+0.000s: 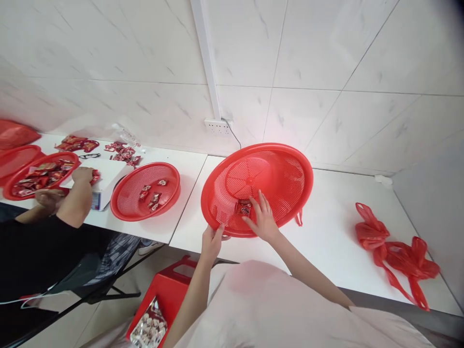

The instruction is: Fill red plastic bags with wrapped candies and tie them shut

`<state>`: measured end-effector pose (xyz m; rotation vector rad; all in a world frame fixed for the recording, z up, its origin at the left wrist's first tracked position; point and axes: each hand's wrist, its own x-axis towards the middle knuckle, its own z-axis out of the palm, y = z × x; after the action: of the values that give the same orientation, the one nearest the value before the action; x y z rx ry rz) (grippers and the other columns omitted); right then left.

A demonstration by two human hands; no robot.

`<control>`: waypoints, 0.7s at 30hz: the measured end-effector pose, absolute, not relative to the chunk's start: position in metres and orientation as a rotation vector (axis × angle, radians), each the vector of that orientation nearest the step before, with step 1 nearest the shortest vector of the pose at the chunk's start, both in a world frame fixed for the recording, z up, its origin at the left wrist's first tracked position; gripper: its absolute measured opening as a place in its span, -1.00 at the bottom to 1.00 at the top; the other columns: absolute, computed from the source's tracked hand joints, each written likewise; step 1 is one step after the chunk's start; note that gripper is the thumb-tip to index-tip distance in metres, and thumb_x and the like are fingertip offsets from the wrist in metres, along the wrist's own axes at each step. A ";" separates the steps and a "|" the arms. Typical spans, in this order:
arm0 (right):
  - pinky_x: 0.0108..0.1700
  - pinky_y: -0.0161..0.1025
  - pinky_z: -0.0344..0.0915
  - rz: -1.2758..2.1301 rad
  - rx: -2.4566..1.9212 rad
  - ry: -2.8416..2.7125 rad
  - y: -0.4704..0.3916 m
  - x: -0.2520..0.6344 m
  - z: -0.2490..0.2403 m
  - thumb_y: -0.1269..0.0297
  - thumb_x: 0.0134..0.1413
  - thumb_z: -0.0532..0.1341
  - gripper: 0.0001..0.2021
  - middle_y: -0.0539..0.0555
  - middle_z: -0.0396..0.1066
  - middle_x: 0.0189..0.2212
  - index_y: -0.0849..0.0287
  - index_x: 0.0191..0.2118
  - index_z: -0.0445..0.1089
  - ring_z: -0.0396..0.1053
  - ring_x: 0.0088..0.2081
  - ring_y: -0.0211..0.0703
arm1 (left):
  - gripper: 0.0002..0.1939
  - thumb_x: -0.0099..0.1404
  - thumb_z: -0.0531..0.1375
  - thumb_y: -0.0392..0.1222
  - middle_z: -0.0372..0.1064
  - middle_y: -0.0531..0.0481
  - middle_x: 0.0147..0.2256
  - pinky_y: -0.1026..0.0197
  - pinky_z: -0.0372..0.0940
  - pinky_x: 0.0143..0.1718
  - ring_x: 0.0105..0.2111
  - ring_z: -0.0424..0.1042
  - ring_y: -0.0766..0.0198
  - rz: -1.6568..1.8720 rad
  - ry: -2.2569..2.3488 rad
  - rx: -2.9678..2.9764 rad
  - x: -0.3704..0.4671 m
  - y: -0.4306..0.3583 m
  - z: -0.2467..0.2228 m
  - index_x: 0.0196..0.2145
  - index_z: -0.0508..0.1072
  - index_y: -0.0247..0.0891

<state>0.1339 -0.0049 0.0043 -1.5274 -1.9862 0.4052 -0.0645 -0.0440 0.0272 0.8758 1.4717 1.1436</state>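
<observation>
A large red plastic mesh basket (286, 169) stands tilted toward me on the white table. My left hand (212, 244) grips its near-left rim, thumb over the edge and fingers partly hidden behind it. Inside the basket, my right hand (266, 220) reaches over the near side with its fingers apart. Small red wrapped packets (244, 208) lie together low in the basket, right beside those fingertips. Whether a fingertip touches them I cannot tell.
Left of me stands another red basket (125, 193) with several small packets. Further left, a co-worker's hands (83, 175) work near a white box (108, 169) and a filled basket (10, 191). Red plastic bags (402, 258) lie right. A red stool (174, 285) stands below.
</observation>
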 end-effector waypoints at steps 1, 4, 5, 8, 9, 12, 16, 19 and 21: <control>0.27 0.30 0.00 0.417 -1.572 -2.024 -0.006 0.130 0.002 -0.12 0.20 0.10 -0.26 0.27 -0.33 0.42 0.15 0.37 -0.04 -0.25 0.39 0.27 | -0.61 0.19 0.25 -0.02 0.48 -0.11 -0.18 0.08 0.54 -0.36 -0.22 0.53 0.10 1.144 1.449 0.870 -0.060 -0.045 0.029 -0.12 0.42 -0.34; 0.29 0.29 -0.07 0.473 -1.607 -2.137 -0.012 0.124 -0.002 -0.15 0.22 0.06 -0.25 0.26 -0.38 0.43 0.15 0.39 -0.06 -0.28 0.40 0.29 | -0.62 0.18 0.26 -0.03 0.49 -0.12 -0.20 0.09 0.54 -0.36 -0.24 0.54 0.10 1.176 1.425 0.831 -0.051 -0.049 0.030 -0.13 0.42 -0.35; 0.30 0.26 -0.05 0.514 -1.582 -2.180 -0.015 0.124 -0.001 -0.15 0.23 0.05 -0.27 0.24 -0.32 0.42 0.14 0.38 -0.03 -0.25 0.39 0.28 | -0.63 0.18 0.26 -0.04 0.49 -0.12 -0.20 0.10 0.54 -0.36 -0.25 0.54 0.10 1.184 1.432 0.818 -0.049 -0.050 0.030 -0.13 0.42 -0.35; 0.27 0.21 0.05 0.692 -1.425 -2.310 -0.020 0.132 0.007 -0.19 0.19 0.08 -0.28 0.16 -0.04 0.37 0.03 0.37 0.01 -0.09 0.35 0.25 | -0.66 0.19 0.26 -0.09 0.49 -0.11 -0.19 0.14 0.53 -0.39 -0.28 0.54 0.14 1.191 1.469 0.752 -0.050 -0.051 0.027 -0.13 0.42 -0.34; 0.26 0.18 0.08 0.750 -1.356 -2.349 -0.020 0.134 0.010 -0.21 0.16 0.12 -0.25 0.15 0.04 0.34 0.00 0.37 0.01 -0.02 0.32 0.23 | -0.66 0.19 0.25 -0.11 0.49 -0.11 -0.19 0.15 0.52 -0.39 -0.30 0.55 0.15 1.194 1.477 0.724 -0.051 -0.051 0.026 -0.12 0.42 -0.34; 0.21 0.13 0.16 0.845 -1.231 -2.407 -0.018 0.140 0.016 -0.20 0.00 0.28 -0.14 0.17 0.19 0.24 -0.02 0.35 0.03 0.16 0.21 0.18 | -0.68 0.21 0.23 -0.17 0.49 -0.11 -0.18 0.15 0.51 -0.40 -0.34 0.55 0.20 1.203 1.487 0.639 -0.054 -0.049 0.022 -0.08 0.40 -0.33; 0.15 0.10 0.24 0.867 -1.255 -2.370 -0.017 0.138 0.011 -0.11 -0.10 0.39 -0.11 0.22 0.23 0.17 0.00 0.33 0.10 0.24 0.15 0.17 | -0.68 0.23 0.23 -0.20 0.51 -0.11 -0.23 0.15 0.51 -0.41 -0.39 0.54 0.21 1.179 1.491 0.576 -0.054 -0.048 0.017 -0.07 0.39 -0.33; 0.13 0.05 0.28 0.928 -1.233 -2.334 -0.019 0.135 0.004 -0.06 -0.12 0.41 -0.14 0.22 0.19 0.22 0.04 0.31 0.14 0.20 0.20 0.16 | -0.69 0.23 0.23 -0.21 0.51 -0.10 -0.22 0.17 0.50 -0.43 -0.38 0.54 0.22 1.154 1.508 0.611 -0.054 -0.049 0.015 -0.06 0.40 -0.32; 0.10 0.01 0.31 0.989 -1.206 -2.320 -0.021 0.134 0.002 -0.03 -0.12 0.42 -0.20 0.21 0.23 0.20 0.05 0.26 0.23 0.24 0.19 0.14 | -0.71 0.24 0.22 -0.21 0.51 -0.10 -0.22 0.19 0.49 -0.45 -0.38 0.54 0.22 1.134 1.521 0.629 -0.054 -0.050 0.014 -0.08 0.41 -0.32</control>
<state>0.1337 -0.0212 0.0018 -1.2060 -2.3199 0.9890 -0.0536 -0.0498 0.0142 0.6288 1.5208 1.1344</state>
